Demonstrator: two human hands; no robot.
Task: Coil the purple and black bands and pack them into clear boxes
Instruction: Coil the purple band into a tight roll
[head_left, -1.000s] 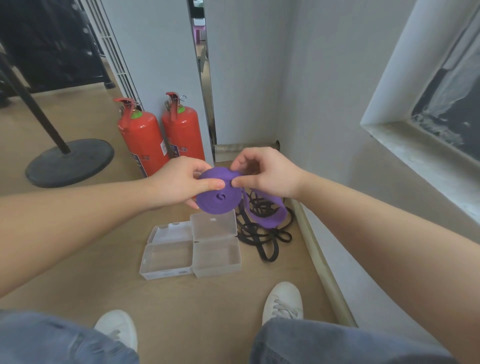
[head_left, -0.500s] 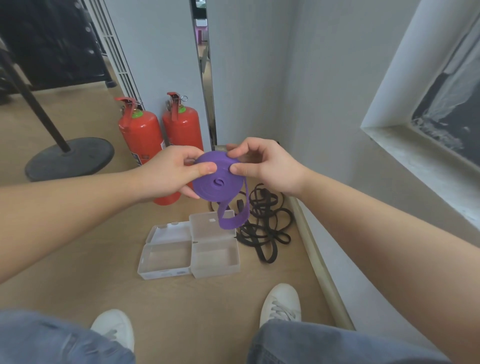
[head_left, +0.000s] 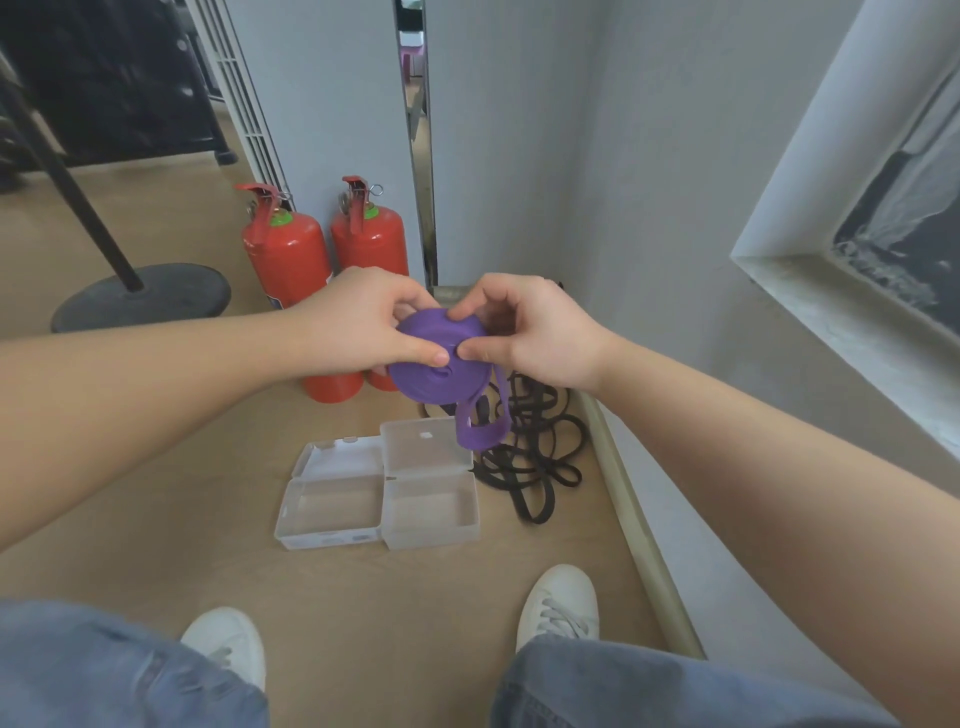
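Your left hand (head_left: 358, 322) pinches the left side of the coiled purple band (head_left: 436, 382), held in mid-air; your right hand (head_left: 530, 332) pinches its right side, and a short uncoiled loop hangs below. On the floor beneath, two open clear boxes (head_left: 332, 535) sit touching side by side, and the black band (head_left: 535, 457) lies tangled just to their right, near the wall.

Indoor corner of a commercial or public building, possibly a gym. Identified by two red fire extinguishers (head_left: 288, 254) standing on tan floor (head_left: 363, 597) against grey wall (head_left: 597, 156), black weighted stand base (head_left: 140, 296), bare concrete window recess (head_left: 831, 322).
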